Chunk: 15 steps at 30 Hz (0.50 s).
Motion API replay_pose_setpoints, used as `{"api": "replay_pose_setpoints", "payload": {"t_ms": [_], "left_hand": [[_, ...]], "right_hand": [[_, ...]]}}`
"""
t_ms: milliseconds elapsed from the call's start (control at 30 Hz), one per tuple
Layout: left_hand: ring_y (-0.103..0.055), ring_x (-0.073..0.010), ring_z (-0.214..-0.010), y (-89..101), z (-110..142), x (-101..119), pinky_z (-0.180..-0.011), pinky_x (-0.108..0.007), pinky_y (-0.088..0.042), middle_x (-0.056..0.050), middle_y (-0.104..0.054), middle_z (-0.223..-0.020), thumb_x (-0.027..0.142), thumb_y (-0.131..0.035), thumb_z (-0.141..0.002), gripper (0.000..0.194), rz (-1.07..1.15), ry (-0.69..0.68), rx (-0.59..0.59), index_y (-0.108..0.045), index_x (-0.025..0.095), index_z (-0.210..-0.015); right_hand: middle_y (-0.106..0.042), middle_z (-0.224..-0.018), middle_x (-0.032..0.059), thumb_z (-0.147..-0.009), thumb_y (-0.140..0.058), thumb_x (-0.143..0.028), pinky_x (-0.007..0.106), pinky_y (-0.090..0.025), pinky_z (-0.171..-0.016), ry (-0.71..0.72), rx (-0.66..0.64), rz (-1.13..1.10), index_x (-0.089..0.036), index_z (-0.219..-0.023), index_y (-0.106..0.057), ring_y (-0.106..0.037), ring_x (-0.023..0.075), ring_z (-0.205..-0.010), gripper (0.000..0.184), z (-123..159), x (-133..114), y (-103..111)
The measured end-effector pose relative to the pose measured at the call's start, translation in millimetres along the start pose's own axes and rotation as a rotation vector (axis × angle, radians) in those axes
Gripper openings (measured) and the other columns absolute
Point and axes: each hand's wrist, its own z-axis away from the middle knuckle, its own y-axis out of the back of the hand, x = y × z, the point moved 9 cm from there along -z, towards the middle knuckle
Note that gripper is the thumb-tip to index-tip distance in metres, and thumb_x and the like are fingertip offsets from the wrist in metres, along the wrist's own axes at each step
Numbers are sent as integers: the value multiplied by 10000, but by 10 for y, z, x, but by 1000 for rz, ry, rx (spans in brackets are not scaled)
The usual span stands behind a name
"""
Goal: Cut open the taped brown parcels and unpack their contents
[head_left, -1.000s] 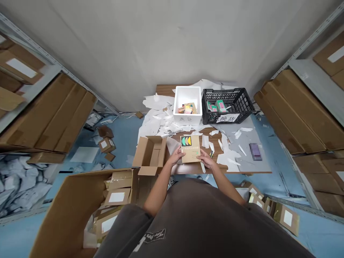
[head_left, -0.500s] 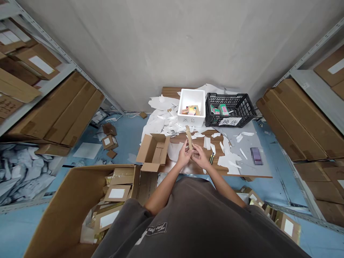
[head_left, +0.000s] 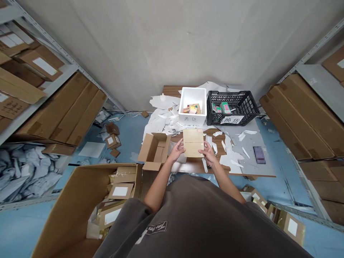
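Note:
A flat, tan cardboard packet (head_left: 193, 144) with a line of small print faces me above the table. My left hand (head_left: 176, 150) grips its left edge, and my right hand (head_left: 208, 152) pinches its lower right edge. To the left of the packet stands an open cardboard box (head_left: 156, 149) with its flaps spread. Beyond the packet is a white bin (head_left: 192, 120) with small coloured packs inside. Right of that bin sits a black plastic crate (head_left: 232, 107) holding several green and pink packs.
Torn white paper (head_left: 161, 118) litters the wooden table (head_left: 193, 167). A blurred purple item (head_left: 259, 155) lies at the right. A large carton (head_left: 67, 200) of small parcels stands at lower left. Shelves with boxes (head_left: 72, 111) flank both sides; more parcels (head_left: 290, 225) sit at lower right.
The packet was seen nearly edge-on and is now turned with its broad printed face toward me. My hands have moved apart to its two sides.

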Motion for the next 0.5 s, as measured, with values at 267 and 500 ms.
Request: {"api": "replay_pose_setpoints", "payload": {"t_ms": [267, 500], "left_hand": [[-627, -311, -1361, -707, 77, 193, -1111, -436, -562, -160, -570, -1599, 314, -881, -810, 1081, -25, -169, -20, -328, 260, -1737], [-621, -345, -1403, -679, 26, 414, -1156, -454, -522, -157, -655, -1534, 337, -869, -766, 1043, 118, -76, -199, -406, 226, -1694]], "right_hand": [[-652, -1485, 82, -790, -857, -314, 503, -523, -1162, 330, -110, 392, -334, -1425, -654, -623, 333, -1356, 666, 231, -276, -485], [-686, -1467, 85, -685, -943, -400, 522, -480, -1209, 179, 193, 216, -316, -1404, -629, -546, 351, -1476, 789, 69, -283, 316]]}}
